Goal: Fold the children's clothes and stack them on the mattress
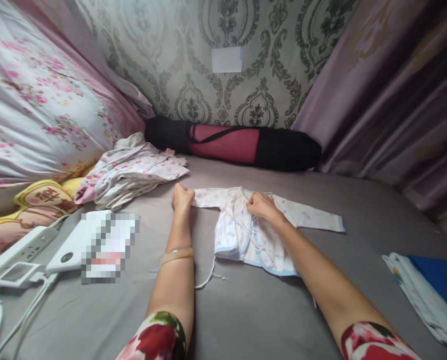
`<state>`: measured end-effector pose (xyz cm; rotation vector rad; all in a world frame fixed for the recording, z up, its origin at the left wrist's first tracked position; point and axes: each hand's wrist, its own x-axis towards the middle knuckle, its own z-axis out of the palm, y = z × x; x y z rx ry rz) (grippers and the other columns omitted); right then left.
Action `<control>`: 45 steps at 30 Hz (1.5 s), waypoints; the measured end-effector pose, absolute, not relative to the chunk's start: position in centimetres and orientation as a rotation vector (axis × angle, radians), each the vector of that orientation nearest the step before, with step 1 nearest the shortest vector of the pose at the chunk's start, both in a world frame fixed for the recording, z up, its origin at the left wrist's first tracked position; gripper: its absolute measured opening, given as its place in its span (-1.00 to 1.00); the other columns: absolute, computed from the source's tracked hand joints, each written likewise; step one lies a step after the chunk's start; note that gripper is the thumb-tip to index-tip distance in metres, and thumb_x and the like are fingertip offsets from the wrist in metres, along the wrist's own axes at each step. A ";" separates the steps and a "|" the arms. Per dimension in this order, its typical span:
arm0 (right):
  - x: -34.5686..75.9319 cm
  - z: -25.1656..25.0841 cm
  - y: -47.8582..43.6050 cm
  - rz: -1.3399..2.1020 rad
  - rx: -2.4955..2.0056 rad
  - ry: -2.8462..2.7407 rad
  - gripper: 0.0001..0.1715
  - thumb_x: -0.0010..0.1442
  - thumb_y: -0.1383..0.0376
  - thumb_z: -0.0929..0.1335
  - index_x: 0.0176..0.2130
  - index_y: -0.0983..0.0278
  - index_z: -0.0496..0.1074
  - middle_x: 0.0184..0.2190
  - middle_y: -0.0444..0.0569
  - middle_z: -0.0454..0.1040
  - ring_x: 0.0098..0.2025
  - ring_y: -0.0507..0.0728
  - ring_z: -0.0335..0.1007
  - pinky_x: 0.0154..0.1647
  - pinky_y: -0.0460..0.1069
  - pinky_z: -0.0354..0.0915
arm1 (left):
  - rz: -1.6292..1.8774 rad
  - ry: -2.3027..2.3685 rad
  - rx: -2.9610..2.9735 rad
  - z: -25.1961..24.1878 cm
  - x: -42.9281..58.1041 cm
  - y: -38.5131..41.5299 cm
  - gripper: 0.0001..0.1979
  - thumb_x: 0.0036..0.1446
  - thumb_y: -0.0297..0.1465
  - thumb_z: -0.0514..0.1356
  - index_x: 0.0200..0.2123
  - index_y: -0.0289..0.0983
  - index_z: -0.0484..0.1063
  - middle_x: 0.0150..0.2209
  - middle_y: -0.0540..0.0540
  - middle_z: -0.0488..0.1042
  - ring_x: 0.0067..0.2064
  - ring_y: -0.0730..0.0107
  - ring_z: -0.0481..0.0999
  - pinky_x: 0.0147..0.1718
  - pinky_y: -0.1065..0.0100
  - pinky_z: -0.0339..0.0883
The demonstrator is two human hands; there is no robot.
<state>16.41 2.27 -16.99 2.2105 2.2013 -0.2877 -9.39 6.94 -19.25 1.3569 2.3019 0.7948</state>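
Note:
A small white baby shirt (231, 227) with light blue edging and thin tie strings lies spread on the grey bed sheet (238, 310). At the end of its left sleeve my left hand (183, 197) is closed on the cuff. My right hand (261, 206) is closed on the shirt's front near the neckline, fingers pinched on the cloth. The right sleeve stretches out flat to the right. One string trails onto the sheet below the shirt's lower left corner.
Crumpled baby clothes (133, 172) lie at the back left. A black and pink rolled bag (223, 144) rests along the wall. On the left are a power strip (32, 245), cables and a white device (77, 240); folded cloth (426, 295) is at the right.

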 end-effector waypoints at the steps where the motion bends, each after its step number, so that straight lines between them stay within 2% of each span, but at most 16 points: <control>1: 16.3 -16.8 2.1 -0.284 2.206 2.205 -0.70 0.21 0.27 0.24 -0.18 0.29 0.51 -0.11 0.12 0.54 -0.03 0.26 0.43 -0.09 0.03 0.20 | 0.809 2.296 1.362 -19.3 -9.3 6.9 -0.79 0.06 -0.40 0.12 -0.18 -0.23 0.33 -0.14 -0.18 0.49 -0.03 0.13 0.47 -0.11 0.26 0.30; 6: 16.1 -15.9 1.2 -0.322 2.175 2.258 -0.66 0.23 0.39 0.19 -0.07 0.26 0.42 -0.14 0.06 0.56 -0.07 0.21 0.44 -0.13 0.01 0.18 | 0.920 2.211 1.376 -19.6 -9.4 6.8 -0.71 0.11 -0.27 0.14 -0.11 -0.26 0.38 -0.16 -0.18 0.51 -0.06 0.13 0.49 -0.07 0.24 0.31; 9: 16.3 -15.9 0.9 -0.244 2.153 2.275 -0.61 0.20 0.46 0.18 -0.03 0.25 0.40 -0.13 0.06 0.55 -0.06 0.21 0.42 -0.10 0.03 0.15 | 1.015 2.196 1.395 -19.7 -9.6 6.6 -0.56 0.12 -0.42 0.10 0.10 -0.25 0.32 -0.08 -0.21 0.51 -0.01 0.11 0.48 -0.01 0.20 0.30; 11: 16.5 -16.2 0.6 -0.107 2.162 2.263 -0.58 0.20 0.48 0.17 -0.03 0.26 0.40 -0.11 0.11 0.53 -0.03 0.23 0.41 -0.03 0.06 0.11 | 1.023 2.204 1.403 -19.8 -9.6 6.5 -0.50 0.11 -0.50 0.07 0.15 -0.22 0.32 -0.05 -0.23 0.52 0.03 0.06 0.47 0.00 0.17 0.29; 15: 16.5 -16.7 0.1 -0.052 2.136 2.224 -0.60 0.21 0.45 0.18 -0.03 0.31 0.43 -0.09 0.17 0.51 0.03 0.25 0.37 0.04 0.08 0.08 | 0.922 2.172 1.424 -20.1 -9.6 6.6 -0.58 0.05 -0.54 0.06 -0.06 -0.19 0.53 -0.10 -0.20 0.57 0.02 0.04 0.49 -0.02 0.16 0.33; 18: 16.3 -16.3 0.2 -0.084 2.104 2.180 -0.62 0.18 0.41 0.24 -0.04 0.34 0.46 -0.05 0.22 0.49 0.07 0.27 0.35 0.04 0.08 0.12 | 0.882 2.165 1.414 -20.2 -9.5 6.8 -0.63 0.01 -0.52 0.09 -0.14 -0.22 0.57 -0.12 -0.20 0.58 0.00 0.04 0.51 -0.03 0.18 0.34; 21: 16.3 -15.2 1.1 -0.153 2.041 2.150 -0.66 0.10 0.40 0.32 -0.11 0.31 0.53 -0.01 0.21 0.48 0.09 0.29 0.34 0.02 0.07 0.18 | 0.893 2.170 1.390 -20.1 -9.4 6.9 -0.65 0.00 -0.45 0.12 -0.14 -0.25 0.57 -0.12 -0.22 0.59 -0.01 0.04 0.52 -0.04 0.20 0.34; 24: 16.3 -14.3 2.7 -0.344 2.052 2.107 -0.72 0.09 0.35 0.34 -0.17 0.26 0.56 -0.09 0.14 0.54 0.01 0.28 0.42 -0.05 0.05 0.25 | 0.916 2.171 1.393 -20.2 -9.4 7.0 -0.68 0.03 -0.40 0.13 -0.15 -0.26 0.57 -0.12 -0.22 0.59 -0.01 0.06 0.52 -0.03 0.22 0.33; 26: 16.2 -14.2 3.9 -0.406 2.165 2.107 -0.70 0.18 0.27 0.30 -0.13 0.26 0.55 -0.11 0.14 0.55 -0.01 0.28 0.45 -0.08 0.06 0.27 | 0.934 2.170 1.405 -20.2 -9.4 7.1 -0.69 0.07 -0.39 0.11 -0.16 -0.26 0.57 -0.12 -0.22 0.58 -0.01 0.08 0.52 -0.02 0.23 0.32; 29: 15.5 -15.0 5.6 -0.387 2.361 2.161 -0.61 0.30 0.22 0.21 0.03 0.22 0.45 -0.02 0.15 0.52 0.03 0.28 0.42 -0.07 0.07 0.27 | 0.948 2.179 1.416 -20.3 -9.6 7.2 -0.69 0.10 -0.39 0.09 -0.14 -0.28 0.56 -0.14 -0.22 0.58 -0.02 0.09 0.52 -0.02 0.23 0.32; 31: 15.0 -16.0 6.5 -0.395 2.407 2.183 -0.59 0.31 0.23 0.21 0.09 0.19 0.40 0.01 0.13 0.50 0.06 0.28 0.40 -0.05 0.07 0.26 | 0.952 2.182 1.422 -20.3 -9.7 7.3 -0.67 0.11 -0.40 0.08 -0.11 -0.29 0.55 -0.17 -0.21 0.58 -0.06 0.11 0.53 -0.04 0.24 0.34; 33: 14.5 -17.0 7.1 -0.403 2.383 2.203 -0.61 0.30 0.24 0.22 0.07 0.19 0.41 0.02 0.12 0.48 0.08 0.28 0.38 -0.04 0.07 0.25 | 0.953 2.176 1.433 -20.2 -9.8 7.3 -0.66 0.12 -0.41 0.07 -0.08 -0.30 0.53 -0.20 -0.19 0.57 -0.09 0.14 0.54 -0.06 0.26 0.35; 36: 14.3 -18.3 7.2 -0.314 2.348 2.246 -0.65 0.31 0.33 0.19 -0.01 0.25 0.45 0.01 0.14 0.45 0.08 0.26 0.35 -0.02 0.04 0.23 | 0.980 2.190 1.431 -20.1 -9.7 7.3 -0.63 0.16 -0.43 0.02 -0.03 -0.31 0.50 -0.17 -0.19 0.56 -0.08 0.17 0.53 -0.04 0.28 0.33; 40: 14.3 -19.6 6.5 -0.057 2.383 2.316 -0.57 0.32 0.44 0.09 0.04 0.33 0.39 0.02 0.21 0.40 0.09 0.26 0.28 0.03 0.07 0.17 | 1.046 2.239 1.405 -20.2 -9.6 7.2 -0.61 0.19 -0.47 -0.02 0.02 -0.31 0.46 -0.14 -0.20 0.55 -0.04 0.18 0.51 0.00 0.28 0.30; 45: 14.3 -20.5 6.2 0.045 2.340 2.346 -0.55 0.35 0.45 0.06 0.01 0.32 0.39 0.02 0.21 0.38 0.08 0.26 0.23 0.04 0.09 0.14 | 1.038 2.251 1.398 -20.5 -9.6 7.1 -0.62 0.19 -0.47 0.00 0.03 -0.27 0.43 -0.15 -0.18 0.54 -0.02 0.17 0.49 0.03 0.26 0.28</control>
